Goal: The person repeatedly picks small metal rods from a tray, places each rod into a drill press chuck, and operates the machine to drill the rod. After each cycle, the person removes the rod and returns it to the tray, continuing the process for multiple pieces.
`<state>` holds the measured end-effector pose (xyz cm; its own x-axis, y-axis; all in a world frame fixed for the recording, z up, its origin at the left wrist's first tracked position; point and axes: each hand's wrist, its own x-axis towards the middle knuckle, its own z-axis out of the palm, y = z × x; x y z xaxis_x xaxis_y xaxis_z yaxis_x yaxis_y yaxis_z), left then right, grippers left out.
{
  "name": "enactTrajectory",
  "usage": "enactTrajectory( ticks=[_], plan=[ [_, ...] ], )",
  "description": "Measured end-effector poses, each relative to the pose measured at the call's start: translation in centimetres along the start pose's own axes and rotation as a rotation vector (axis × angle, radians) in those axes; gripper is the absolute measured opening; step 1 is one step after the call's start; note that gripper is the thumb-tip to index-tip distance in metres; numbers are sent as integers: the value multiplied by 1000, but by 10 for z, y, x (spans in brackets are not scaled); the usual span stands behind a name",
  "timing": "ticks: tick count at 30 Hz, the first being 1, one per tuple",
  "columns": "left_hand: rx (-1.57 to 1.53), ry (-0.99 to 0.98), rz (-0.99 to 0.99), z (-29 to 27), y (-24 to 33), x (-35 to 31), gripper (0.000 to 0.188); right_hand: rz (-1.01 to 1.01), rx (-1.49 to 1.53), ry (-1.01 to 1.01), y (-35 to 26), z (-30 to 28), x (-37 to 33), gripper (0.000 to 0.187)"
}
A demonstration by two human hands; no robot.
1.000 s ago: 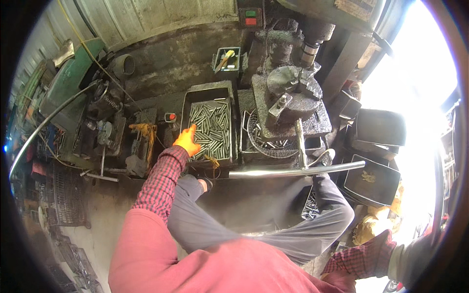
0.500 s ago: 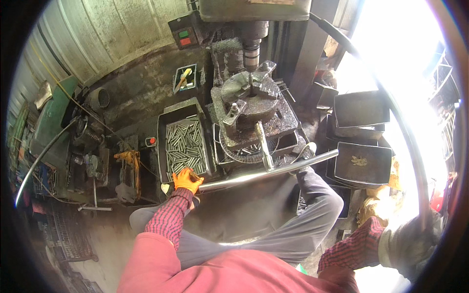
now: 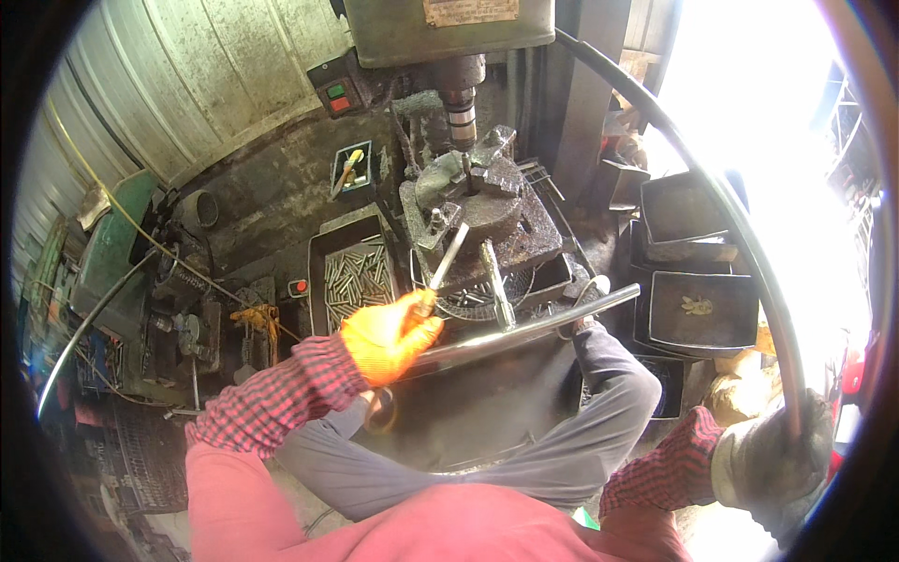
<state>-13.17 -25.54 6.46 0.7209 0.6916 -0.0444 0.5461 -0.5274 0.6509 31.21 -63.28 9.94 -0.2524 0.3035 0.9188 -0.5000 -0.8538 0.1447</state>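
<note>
My left hand (image 3: 389, 339), in an orange glove, is closed on a slim, bright metal rod (image 3: 451, 255). The rod points up and away toward the round clamping fixture (image 3: 476, 201) on the drill press table; its lower end is hidden in my fingers. At the far right, my right hand (image 3: 773, 459), in a pale grey glove, grips the end of a long curved lever (image 3: 740, 215) that runs up to the press head (image 3: 449, 33). A shiny crossbar (image 3: 552, 326) lies just beyond my left hand, joined to the fixture's handle (image 3: 496, 286).
A metal tray (image 3: 318, 253) full of short steel pins stands left of the fixture. Stacked dark trays (image 3: 702, 309) are on the right. A small box with a brush (image 3: 351, 167) lies behind. A switch box (image 3: 335, 92) hangs near the wall. Another machine (image 3: 178, 281) stands left.
My left hand has moved from the pin tray up and right toward the fixture, now with the metal rod showing in it. My right hand stays on the lever. The view has shifted slightly.
</note>
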Motion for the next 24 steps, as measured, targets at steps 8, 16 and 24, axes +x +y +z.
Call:
enactTrajectory(
  ticks=[8, 16, 24],
  plan=[
    [-452, 11, -373, 8, 6, 53, 47, -60, 167, -150, 14, -43, 68, 55],
    [-612, 165, -476, -7, -11, 61, 54, -11, 335, -68, 8, -46, 86, 54],
    [-632, 8, -467, -3, 16, 39, 52, -29, 400, 33, 6, -63, 110, 50]
  ],
)
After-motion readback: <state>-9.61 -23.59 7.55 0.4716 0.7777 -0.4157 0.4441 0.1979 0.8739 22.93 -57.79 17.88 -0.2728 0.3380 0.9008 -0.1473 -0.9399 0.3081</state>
